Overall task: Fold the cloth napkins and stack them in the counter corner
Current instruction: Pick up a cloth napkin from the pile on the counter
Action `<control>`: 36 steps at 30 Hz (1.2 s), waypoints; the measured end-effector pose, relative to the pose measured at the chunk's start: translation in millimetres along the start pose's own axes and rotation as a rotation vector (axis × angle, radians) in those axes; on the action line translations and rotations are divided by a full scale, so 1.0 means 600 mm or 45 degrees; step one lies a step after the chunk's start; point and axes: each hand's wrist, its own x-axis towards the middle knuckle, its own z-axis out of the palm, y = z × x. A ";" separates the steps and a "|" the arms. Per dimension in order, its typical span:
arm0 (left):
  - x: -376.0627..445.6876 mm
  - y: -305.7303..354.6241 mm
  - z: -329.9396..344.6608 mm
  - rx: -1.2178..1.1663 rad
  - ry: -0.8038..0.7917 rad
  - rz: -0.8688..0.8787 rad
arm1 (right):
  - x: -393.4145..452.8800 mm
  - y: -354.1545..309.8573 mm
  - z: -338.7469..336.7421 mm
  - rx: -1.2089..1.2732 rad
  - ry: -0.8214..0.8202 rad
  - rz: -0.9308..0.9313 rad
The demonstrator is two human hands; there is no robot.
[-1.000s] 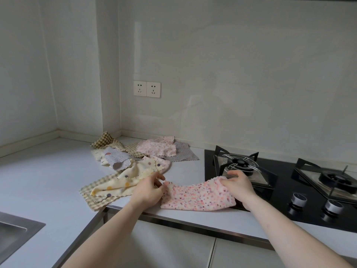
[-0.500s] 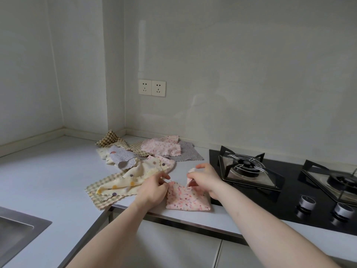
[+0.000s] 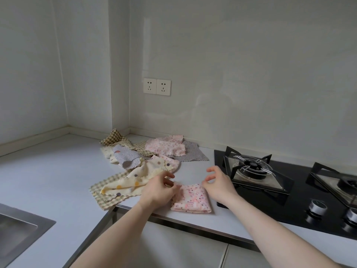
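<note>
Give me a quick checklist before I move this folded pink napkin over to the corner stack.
1. Pink floral napkin folded into a compact square: ok.
2. Left hand gripping it: cannot tell; the fingers touch its left edge.
3. Right hand gripping it: not ok; it hovers with loosely curled fingers at the right corner.
4. Stacking spot in the counter corner: ok, bare surface shows there.
5. Other napkins folded: not ok; the loose pile lies unfolded.
6. Napkin clear of the gas burner: ok.
</note>
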 end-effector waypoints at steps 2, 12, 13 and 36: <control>0.001 -0.003 -0.001 -0.012 -0.008 0.013 | 0.003 0.022 -0.003 -0.012 -0.092 0.057; -0.002 -0.009 -0.004 -0.362 0.017 0.137 | 0.014 0.022 0.025 -0.030 -0.241 0.104; -0.003 -0.008 -0.005 -0.381 0.020 0.150 | 0.012 0.021 0.025 -0.032 -0.237 0.098; -0.006 0.003 -0.001 -0.259 -0.011 0.154 | -0.020 0.053 0.041 0.420 0.168 -0.217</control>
